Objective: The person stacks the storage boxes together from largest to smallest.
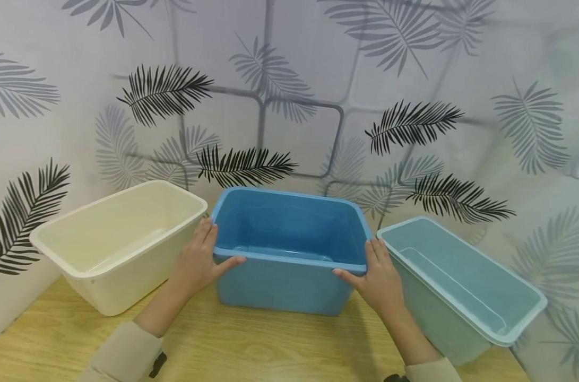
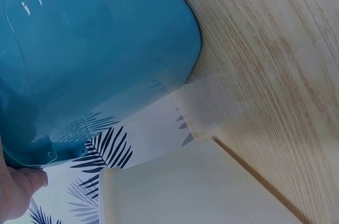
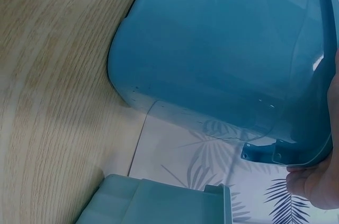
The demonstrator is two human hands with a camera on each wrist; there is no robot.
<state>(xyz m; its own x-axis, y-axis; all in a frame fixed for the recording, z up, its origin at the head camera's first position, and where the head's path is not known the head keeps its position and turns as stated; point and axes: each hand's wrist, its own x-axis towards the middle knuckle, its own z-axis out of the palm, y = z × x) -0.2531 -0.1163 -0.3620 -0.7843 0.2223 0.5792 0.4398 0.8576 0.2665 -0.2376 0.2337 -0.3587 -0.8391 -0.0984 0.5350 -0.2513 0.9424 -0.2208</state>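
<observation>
A blue plastic storage bin (image 1: 279, 284) stands on the wooden table in the middle of the head view, its open top facing up. My left hand (image 1: 199, 260) grips its left front corner, thumb against the front rim and fingers along the side. At the right front corner my right hand (image 1: 379, 276) holds the rim in the same way. Fingertips of the left hand (image 2: 24, 189) show under the rim in the left wrist view. The right wrist view likewise has the right hand (image 3: 318, 181) under the rim at its edge.
A cream bin (image 1: 127, 278) stands angled on the left, close to my left hand. On the right is a pale green bin (image 1: 442, 313), also angled. Behind them hangs a leaf-patterned backdrop (image 1: 308, 63). The wooden table (image 1: 251, 350) extends in front.
</observation>
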